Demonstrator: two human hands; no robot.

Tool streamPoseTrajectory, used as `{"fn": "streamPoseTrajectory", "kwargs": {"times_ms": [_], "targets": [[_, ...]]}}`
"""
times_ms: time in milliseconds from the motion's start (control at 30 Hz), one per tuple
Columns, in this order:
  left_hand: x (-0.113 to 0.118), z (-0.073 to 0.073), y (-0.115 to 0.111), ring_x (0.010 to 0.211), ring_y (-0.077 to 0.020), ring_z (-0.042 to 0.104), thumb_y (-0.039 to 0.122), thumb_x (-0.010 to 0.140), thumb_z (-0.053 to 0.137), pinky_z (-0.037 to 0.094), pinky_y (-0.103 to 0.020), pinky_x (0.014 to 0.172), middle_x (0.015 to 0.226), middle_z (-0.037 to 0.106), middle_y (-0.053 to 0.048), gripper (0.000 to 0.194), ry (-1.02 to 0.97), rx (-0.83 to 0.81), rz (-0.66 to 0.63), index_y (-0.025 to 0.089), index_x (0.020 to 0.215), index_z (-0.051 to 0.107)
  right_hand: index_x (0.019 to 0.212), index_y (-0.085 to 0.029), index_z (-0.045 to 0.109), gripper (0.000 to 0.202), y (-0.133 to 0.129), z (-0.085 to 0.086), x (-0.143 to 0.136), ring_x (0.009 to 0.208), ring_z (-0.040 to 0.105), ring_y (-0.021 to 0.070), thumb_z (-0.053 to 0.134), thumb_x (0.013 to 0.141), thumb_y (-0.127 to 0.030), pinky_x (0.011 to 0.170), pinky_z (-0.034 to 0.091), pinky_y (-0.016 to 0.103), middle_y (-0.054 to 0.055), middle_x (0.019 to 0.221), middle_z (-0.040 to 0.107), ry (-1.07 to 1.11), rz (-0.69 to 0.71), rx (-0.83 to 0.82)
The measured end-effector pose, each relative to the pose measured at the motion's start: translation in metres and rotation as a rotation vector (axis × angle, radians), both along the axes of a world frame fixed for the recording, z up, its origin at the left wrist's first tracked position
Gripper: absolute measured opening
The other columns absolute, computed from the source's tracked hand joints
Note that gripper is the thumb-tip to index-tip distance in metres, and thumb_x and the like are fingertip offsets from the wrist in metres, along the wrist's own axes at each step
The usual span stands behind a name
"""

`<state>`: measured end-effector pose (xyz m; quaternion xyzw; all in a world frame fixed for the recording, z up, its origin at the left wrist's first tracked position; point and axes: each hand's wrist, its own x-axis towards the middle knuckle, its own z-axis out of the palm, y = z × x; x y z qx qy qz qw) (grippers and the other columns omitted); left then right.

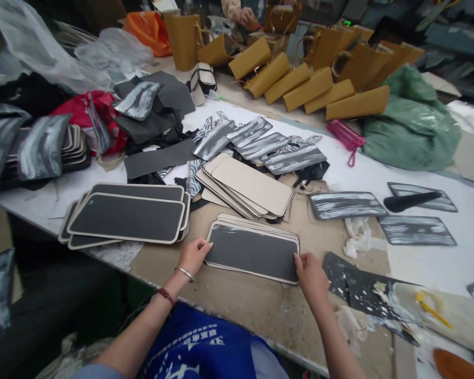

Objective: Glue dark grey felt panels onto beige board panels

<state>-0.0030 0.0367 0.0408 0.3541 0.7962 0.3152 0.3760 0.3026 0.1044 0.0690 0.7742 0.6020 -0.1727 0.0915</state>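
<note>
A dark grey rectangular panel with a cream border and rounded corners lies over a small stack of similar pieces in front of me. My left hand pinches its left edge, fingers closed. At the opposite short edge, my right hand grips with thumb and curled fingers. Just behind sits a fanned stack of cream panels. Left of my left hand is another pile of dark cream-edged panels. Dark strips smeared with white lie beyond my right hand.
A black-handled tool rests across the strips at right. Several tan bags line the back, beside a green plastic bag. A magenta pouch lies near it. Another person's hand shows at the far side.
</note>
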Motion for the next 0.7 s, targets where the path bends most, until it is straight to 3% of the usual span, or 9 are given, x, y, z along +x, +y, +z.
{"fn": "streamPoseTrajectory", "kwargs": {"times_ms": [700], "targets": [[0.002,-0.005,0.004,0.052,-0.0121,0.042,0.035,0.069,0.050,0.028,-0.024,0.053,0.049,0.043,0.004,0.026,0.078,-0.043,-0.022,0.020,0.050,0.042,0.082,-0.022,0.049,0.029,-0.001,-0.015,0.003,0.070,0.057,0.0214,0.031,0.088,-0.044,0.054,0.035,0.029,0.007,0.082,0.059,0.018,0.026,0.045]]}}
